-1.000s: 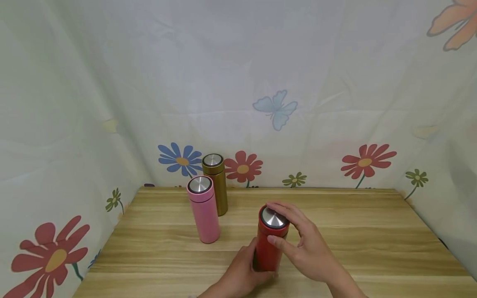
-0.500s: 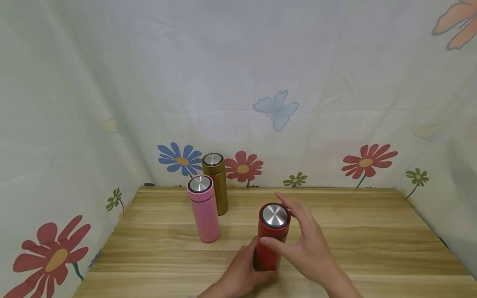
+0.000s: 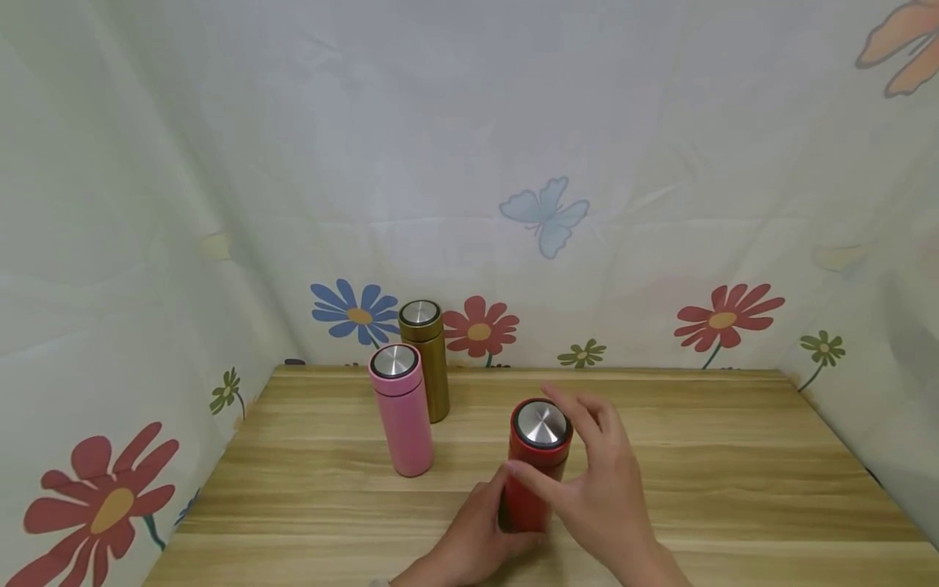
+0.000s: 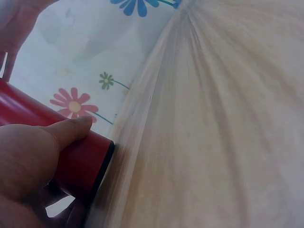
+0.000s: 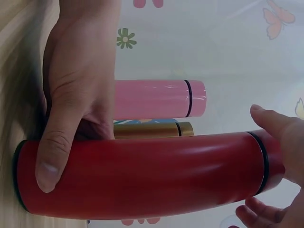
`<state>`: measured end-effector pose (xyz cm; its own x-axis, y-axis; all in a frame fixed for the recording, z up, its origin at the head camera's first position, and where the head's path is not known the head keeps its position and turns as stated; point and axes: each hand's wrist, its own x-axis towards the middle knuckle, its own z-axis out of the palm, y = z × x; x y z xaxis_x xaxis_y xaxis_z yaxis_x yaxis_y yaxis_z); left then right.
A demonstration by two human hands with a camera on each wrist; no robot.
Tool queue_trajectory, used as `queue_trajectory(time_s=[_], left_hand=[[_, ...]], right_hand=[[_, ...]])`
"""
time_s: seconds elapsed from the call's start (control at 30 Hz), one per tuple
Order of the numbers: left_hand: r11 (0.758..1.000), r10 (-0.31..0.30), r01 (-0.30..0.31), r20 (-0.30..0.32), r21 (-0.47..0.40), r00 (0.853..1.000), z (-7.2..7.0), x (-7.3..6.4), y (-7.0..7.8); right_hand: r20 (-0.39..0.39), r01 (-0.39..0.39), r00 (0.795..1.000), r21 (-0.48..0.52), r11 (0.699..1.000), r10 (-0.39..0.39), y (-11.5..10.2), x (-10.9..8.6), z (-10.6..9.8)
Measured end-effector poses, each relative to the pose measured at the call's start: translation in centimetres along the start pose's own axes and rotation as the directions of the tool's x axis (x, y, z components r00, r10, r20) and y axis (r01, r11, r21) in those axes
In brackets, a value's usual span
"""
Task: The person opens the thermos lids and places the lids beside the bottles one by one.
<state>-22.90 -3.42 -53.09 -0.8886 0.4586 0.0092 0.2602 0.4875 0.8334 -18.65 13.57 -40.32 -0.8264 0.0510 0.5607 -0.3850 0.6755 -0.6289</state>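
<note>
A red thermos bottle (image 3: 530, 489) with a steel-topped lid (image 3: 543, 424) stands upright on the wooden table. Low on its body, my left hand (image 3: 473, 534) grips it, the thumb lying across the red side in the right wrist view. My right hand (image 3: 605, 485) is around the lid end, thumb in front and index finger behind. In the right wrist view, the right thumb (image 5: 270, 118) and the fingertips (image 5: 249, 213) show gaps from the bottle's sides. Whether the palm touches the lid I cannot tell.
A pink thermos bottle (image 3: 403, 420) stands upright to the left of the red one. Just behind it is a gold thermos bottle (image 3: 433, 367), partly hidden. A flowered cloth (image 3: 623, 269) hangs behind the wooden table (image 3: 308, 505) and at both sides.
My right fingers have come off the lid's steel top, and the hand has turned about the lid, its thumb shifting left across the front. The left hand and the bottles stay in place.
</note>
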Motion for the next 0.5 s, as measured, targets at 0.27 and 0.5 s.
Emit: queue_trajectory(time_s=[0.27, 0.5], left_hand=[[1.0, -0.016, 0.016, 0.021, -0.016, 1.0, -0.01, 0.17, -0.35], [0.999, -0.024, 0.024, 0.026, -0.024, 0.999, 0.01, 0.24, -0.44]], right_hand=[[-0.097, 0.081, 0.991, -0.116, 0.99, -0.092, 0.01, -0.38, 0.83], [-0.104, 0.071, 0.991, -0.113, 0.991, -0.082, -0.09, -0.42, 0.87]])
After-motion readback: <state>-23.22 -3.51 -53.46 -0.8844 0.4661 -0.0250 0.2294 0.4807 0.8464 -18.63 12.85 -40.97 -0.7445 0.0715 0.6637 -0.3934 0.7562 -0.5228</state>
